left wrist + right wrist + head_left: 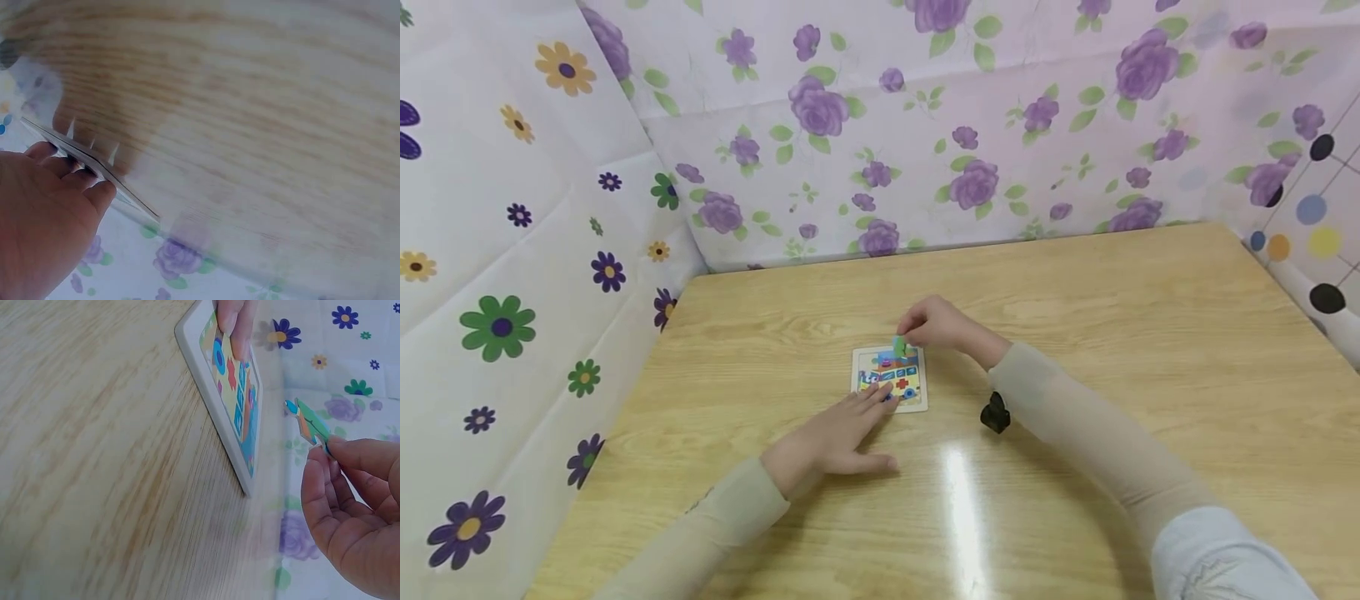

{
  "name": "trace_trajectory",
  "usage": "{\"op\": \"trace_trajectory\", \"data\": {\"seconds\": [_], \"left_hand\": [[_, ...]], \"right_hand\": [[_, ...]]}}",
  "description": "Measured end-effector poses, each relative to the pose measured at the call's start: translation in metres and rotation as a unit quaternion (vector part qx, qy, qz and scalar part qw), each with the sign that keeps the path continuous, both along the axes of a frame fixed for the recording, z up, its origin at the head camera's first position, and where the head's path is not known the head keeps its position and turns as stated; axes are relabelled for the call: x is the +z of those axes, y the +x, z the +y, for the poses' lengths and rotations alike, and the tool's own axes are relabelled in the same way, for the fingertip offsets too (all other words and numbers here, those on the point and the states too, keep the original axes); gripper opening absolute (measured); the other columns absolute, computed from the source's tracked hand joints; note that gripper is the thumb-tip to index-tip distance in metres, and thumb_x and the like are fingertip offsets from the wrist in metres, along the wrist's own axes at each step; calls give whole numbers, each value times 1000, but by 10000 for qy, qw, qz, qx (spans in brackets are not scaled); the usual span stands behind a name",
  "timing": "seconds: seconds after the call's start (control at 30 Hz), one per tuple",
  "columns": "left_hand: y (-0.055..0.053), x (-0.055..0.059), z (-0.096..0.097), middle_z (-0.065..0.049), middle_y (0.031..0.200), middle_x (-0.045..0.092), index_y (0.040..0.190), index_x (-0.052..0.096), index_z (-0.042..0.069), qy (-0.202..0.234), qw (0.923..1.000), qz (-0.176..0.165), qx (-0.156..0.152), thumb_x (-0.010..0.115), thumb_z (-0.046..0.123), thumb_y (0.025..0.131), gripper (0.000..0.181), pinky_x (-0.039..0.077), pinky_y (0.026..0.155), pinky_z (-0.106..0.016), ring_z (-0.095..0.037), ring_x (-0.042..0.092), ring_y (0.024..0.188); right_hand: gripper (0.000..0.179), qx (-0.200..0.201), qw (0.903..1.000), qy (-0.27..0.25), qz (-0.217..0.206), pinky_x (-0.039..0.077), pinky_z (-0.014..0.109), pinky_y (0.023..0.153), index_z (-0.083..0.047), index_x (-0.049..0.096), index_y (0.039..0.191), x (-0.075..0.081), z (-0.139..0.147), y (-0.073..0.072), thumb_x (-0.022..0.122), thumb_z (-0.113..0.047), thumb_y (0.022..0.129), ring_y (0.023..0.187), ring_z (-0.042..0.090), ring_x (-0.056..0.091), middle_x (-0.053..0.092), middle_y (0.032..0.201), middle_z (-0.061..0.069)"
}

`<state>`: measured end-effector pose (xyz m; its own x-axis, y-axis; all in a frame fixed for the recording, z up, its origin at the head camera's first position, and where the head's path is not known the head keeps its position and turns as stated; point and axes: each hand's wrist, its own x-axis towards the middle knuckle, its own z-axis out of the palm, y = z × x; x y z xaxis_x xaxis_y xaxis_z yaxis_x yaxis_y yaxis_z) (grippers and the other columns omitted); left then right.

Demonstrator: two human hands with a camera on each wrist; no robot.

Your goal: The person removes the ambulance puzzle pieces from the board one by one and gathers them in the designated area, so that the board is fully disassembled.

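Observation:
A square picture puzzle (913, 408) in a white frame lies on the table, with a yellow vehicle and a red cross in its picture. My left hand (838, 442) rests flat with its straight fingers over the puzzle's lower left part, covering some of the picture. In the left wrist view, the fingertips of that hand (53, 215) lie on the puzzle. Between thumb and fingers my right hand (943, 323) pinches a green puzzle piece (312, 422) with blue and orange parts. It is held above the puzzle's far edge, tilted in the right wrist view.
The wooden table (1075, 317) reaches back to a flowered cloth (820, 108) and left to another flowered cloth (501, 329). A small black object (996, 413) shows beside the right forearm. Light glares off the tabletop near the front.

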<state>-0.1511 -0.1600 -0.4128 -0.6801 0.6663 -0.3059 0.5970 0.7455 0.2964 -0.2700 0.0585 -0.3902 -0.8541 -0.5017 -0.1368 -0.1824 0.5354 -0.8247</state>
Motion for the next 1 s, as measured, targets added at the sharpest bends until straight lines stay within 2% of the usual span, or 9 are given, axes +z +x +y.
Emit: {"op": "trace_trajectory", "data": {"seconds": [0.17,0.3,0.6,0.8,1.0], "left_hand": [[3,-1,0,-6,161,7,153,18,11,14,10000,-7,5,49,64,88,90,13,119,-42,-23,5,148],[5,-5,-1,-5,161,8,153,17,13,-8,10000,-61,15,48,66,87,90,14,119,-43,-23,5,148],[5,-7,0,-5,161,7,154,16,14,-80,9998,156,7,48,67,86,91,14,119,-42,-23,5,148],[7,-7,-1,-6,160,7,154,16,12,-171,9996,202,-31,49,67,86,93,14,119,-43,-25,5,148],[5,-8,-2,-8,160,6,153,15,10,-174,9991,370,-108,48,66,87,92,13,119,-43,-25,5,148]], "right_hand": [[16,-155,9998,-108,-68,54,25,73,2,70,101,-4,9,1,62,-2,88,80,13,61,70,97,13],[16,-128,9997,-151,-150,54,24,71,3,70,101,-10,16,4,62,-3,89,77,11,61,70,95,12],[17,-463,9988,-158,-68,54,26,72,1,70,102,-14,38,5,61,-6,90,80,12,63,70,102,14],[20,-540,9977,-261,-303,55,31,80,4,67,107,-17,56,3,58,-5,92,86,16,64,68,103,16],[20,-809,9962,-41,-329,53,30,76,5,66,106,-20,72,-3,54,-3,93,83,17,59,67,99,15]]}}
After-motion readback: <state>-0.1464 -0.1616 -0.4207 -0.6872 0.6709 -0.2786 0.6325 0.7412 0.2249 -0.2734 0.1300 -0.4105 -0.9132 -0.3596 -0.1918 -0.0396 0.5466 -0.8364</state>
